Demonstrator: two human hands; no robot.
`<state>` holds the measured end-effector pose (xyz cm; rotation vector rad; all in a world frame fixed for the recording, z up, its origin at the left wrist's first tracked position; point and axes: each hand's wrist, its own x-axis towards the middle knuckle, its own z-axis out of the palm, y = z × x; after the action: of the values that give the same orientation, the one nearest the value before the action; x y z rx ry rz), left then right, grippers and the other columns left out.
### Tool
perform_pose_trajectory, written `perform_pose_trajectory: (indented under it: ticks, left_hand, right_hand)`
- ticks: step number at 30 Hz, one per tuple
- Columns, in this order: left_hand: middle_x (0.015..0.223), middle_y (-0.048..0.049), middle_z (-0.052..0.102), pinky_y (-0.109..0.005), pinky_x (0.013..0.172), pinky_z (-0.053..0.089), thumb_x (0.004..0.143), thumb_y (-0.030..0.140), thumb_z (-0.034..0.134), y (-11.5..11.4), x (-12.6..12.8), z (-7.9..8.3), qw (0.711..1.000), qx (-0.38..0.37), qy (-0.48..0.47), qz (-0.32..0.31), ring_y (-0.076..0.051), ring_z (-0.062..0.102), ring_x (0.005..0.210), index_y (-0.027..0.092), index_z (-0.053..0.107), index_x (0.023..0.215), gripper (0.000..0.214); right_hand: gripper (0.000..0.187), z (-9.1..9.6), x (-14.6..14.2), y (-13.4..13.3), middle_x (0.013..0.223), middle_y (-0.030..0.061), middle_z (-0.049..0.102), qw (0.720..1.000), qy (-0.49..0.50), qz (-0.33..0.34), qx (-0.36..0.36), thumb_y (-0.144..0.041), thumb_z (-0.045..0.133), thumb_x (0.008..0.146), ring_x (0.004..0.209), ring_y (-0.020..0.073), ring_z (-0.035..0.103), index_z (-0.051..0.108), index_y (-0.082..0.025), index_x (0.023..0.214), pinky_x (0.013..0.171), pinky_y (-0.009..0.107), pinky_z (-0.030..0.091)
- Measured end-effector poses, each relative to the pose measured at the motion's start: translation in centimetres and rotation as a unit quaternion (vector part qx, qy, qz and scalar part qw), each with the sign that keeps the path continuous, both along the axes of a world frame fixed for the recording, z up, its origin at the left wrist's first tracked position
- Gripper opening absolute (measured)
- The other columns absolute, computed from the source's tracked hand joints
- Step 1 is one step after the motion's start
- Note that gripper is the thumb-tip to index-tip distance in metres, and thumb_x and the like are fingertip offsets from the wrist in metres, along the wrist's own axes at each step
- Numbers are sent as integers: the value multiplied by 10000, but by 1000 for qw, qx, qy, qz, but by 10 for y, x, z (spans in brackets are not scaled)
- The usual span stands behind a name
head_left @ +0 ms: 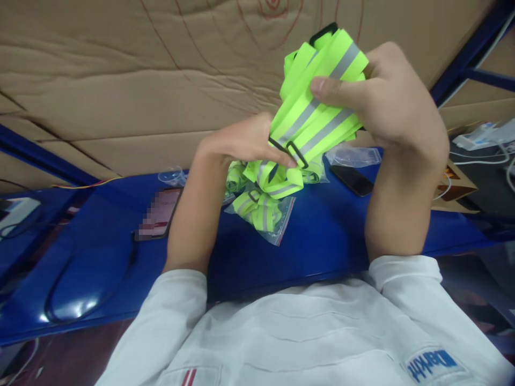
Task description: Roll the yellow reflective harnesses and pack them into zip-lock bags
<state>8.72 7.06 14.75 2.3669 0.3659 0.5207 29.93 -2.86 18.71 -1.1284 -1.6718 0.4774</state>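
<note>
A folded bundle of neon-yellow reflective straps [317, 102] with grey stripes and black buckles is held up above the blue table [322, 236]. My right hand [386, 102] is closed around its upper right part, thumb pressed on the front. My left hand [245, 142] pinches the bundle's lower left corner by a black buckle. Below them, more of the same straps [263, 206] lie on the table, partly in a clear plastic bag [281, 228].
A phone [159, 214] with a black cable lies on the table at the left, a dark phone [353, 179] at the right beside empty clear bags [354, 156]. Cardboard [120, 80] lines the back. A charger and white cables [483, 140] sit far right.
</note>
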Motion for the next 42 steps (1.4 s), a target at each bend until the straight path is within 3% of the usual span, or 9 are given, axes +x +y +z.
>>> perform_pose_trajectory:
  ticks: [3, 7, 10, 15, 18, 22, 28, 33, 42]
  left_hand:
    - [1068, 14, 782, -385, 967, 609, 708, 426, 934, -10, 0, 5, 999, 9, -43, 4, -264, 721, 1033, 259, 784, 1026, 390]
    - [1121, -40, 777, -427, 987, 593, 713, 323, 940, -23, -9, 14, 992, 17, -122, -19, -281, 697, 1056, 191, 760, 1086, 435]
    - [1052, -56, 779, -483, 1001, 561, 710, 410, 967, -20, -20, 17, 994, 24, -109, 16, -305, 673, 1004, 171, 746, 1061, 478]
    - [971, -26, 755, -440, 974, 548, 681, 471, 976, -10, -23, 15, 992, 35, -104, 59, -276, 654, 942, 174, 746, 1013, 502]
    - [901, -25, 725, -333, 805, 547, 728, 417, 937, -16, -16, 13, 988, 22, -120, 91, -217, 638, 848, 161, 739, 931, 383]
    - [804, 7, 674, -257, 677, 486, 759, 296, 850, -26, -10, 14, 983, 19, -150, 105, -157, 612, 764, 171, 724, 799, 181]
    - [901, -19, 748, -264, 715, 569, 715, 264, 952, -24, -9, 12, 984, -93, -128, 77, -181, 710, 809, 166, 780, 973, 326]
    - [1030, -72, 774, -369, 828, 650, 765, 234, 956, -22, 0, 4, 938, -291, -188, -7, -244, 769, 906, 142, 740, 1112, 419]
    - [1065, -138, 768, -455, 918, 650, 835, 261, 879, -29, 3, 6, 943, -292, -129, -89, -326, 767, 1018, 78, 710, 1120, 379]
  right_hand:
    - [200, -2, -1, -3, 787, 45, 733, 995, 35, 66, -61, -366, 807, 817, 614, 157, 661, 775, -171, 793, 471, 223, 457]
    - [489, -18, -9, 18, 703, 64, 675, 968, 76, 176, -163, -676, 670, 864, 506, 137, 542, 714, -191, 812, 400, 246, 379]
    - [495, -28, -18, 37, 787, 54, 686, 987, 52, 126, -84, -708, 632, 879, 586, 137, 570, 652, -214, 871, 473, 250, 415]
    - [254, -22, -22, 30, 967, 20, 693, 988, -25, 34, 151, -457, 697, 953, 862, 146, 634, 642, -214, 1002, 726, 256, 459]
    - [424, -15, -22, 13, 1065, 52, 726, 972, -181, 38, 142, -571, 532, 1063, 903, 188, 644, 700, -182, 1081, 777, 303, 428]
    - [530, -12, -24, 5, 1066, 60, 720, 949, -289, 37, 117, -696, 595, 993, 871, 215, 611, 681, -195, 1143, 782, 318, 413]
    - [380, -14, -22, 17, 862, 31, 663, 952, -265, -10, 152, -553, 635, 1001, 730, 178, 516, 601, -213, 834, 740, 324, 384]
    - [343, -15, -20, 21, 722, 2, 584, 966, -183, -33, 178, -469, 650, 987, 640, 140, 448, 590, -202, 780, 657, 299, 298]
    - [258, -14, -16, 28, 758, -1, 598, 961, -120, -66, 242, -373, 705, 950, 669, 128, 474, 615, -187, 796, 656, 304, 297]
